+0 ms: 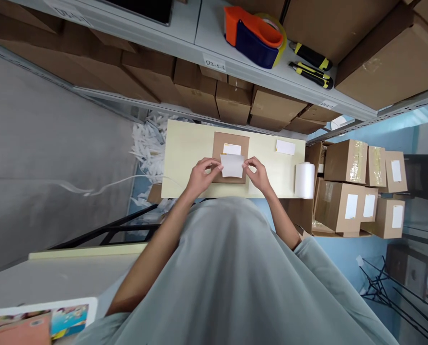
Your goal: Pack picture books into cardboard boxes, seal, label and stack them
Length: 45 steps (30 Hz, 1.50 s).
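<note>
A white rectangular label (231,166) is stretched between my two hands, above a flat brown cardboard piece (219,143). My left hand (204,175) pinches the label's left edge, thumb and finger together. At the opposite edge, my right hand (258,176) has its fingertips closed on the label too. Another white label (232,149) shows on the cardboard just beyond the held one. Whether the held label touches the cardboard, I cannot tell. The cardboard lies on a pale yellow table (188,153).
A loose white label (285,147) and a white roll (305,181) are at the table's right. Stacked boxes (345,160) stand beyond. The shelf above holds an orange-and-blue tape dispenser (252,36) and utility knives (311,56). White paper scraps (151,148) are heaped at left.
</note>
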Each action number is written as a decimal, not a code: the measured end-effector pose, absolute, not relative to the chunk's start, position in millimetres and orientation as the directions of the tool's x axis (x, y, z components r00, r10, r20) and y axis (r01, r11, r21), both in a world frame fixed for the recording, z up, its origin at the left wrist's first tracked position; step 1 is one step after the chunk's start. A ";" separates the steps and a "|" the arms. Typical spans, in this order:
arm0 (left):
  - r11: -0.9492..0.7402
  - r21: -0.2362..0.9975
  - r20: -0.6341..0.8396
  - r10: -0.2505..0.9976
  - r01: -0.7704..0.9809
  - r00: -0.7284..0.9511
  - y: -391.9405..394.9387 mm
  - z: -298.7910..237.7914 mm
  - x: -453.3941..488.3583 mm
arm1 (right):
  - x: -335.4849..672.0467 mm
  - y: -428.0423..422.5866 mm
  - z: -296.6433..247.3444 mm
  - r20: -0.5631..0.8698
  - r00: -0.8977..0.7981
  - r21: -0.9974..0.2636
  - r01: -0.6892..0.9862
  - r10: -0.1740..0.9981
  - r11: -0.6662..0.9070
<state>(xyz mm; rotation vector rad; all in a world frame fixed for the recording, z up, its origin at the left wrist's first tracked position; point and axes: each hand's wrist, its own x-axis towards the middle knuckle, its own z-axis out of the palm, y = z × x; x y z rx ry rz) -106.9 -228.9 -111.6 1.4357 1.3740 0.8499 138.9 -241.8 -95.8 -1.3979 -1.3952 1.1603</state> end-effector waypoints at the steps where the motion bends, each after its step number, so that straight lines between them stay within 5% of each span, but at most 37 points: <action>1: 0.060 0.937 -0.114 0.984 0.345 0.139 -222.8 -120.1 -107.4 | 140.5 -236.1 -103.9 -0.053 -0.049 -0.971 0.236 0.997 -0.040; 8: 0.029 0.884 -0.114 0.981 0.466 0.156 -193.1 -159.9 -109.8 | 145.5 -215.1 -149.1 -0.070 -0.054 -0.961 0.272 0.996 -0.053; 20: 0.103 0.906 -0.189 0.967 0.411 0.173 -190.9 -182.6 -112.9 | 144.9 -217.0 -184.9 -0.092 -0.044 -0.952 0.298 0.995 -0.075; 45: 0.095 0.889 -0.198 0.962 0.449 0.189 -189.5 -204.7 -115.5 | 143.3 -218.3 -181.5 -0.114 -0.067 -0.892 0.447 0.991 -0.073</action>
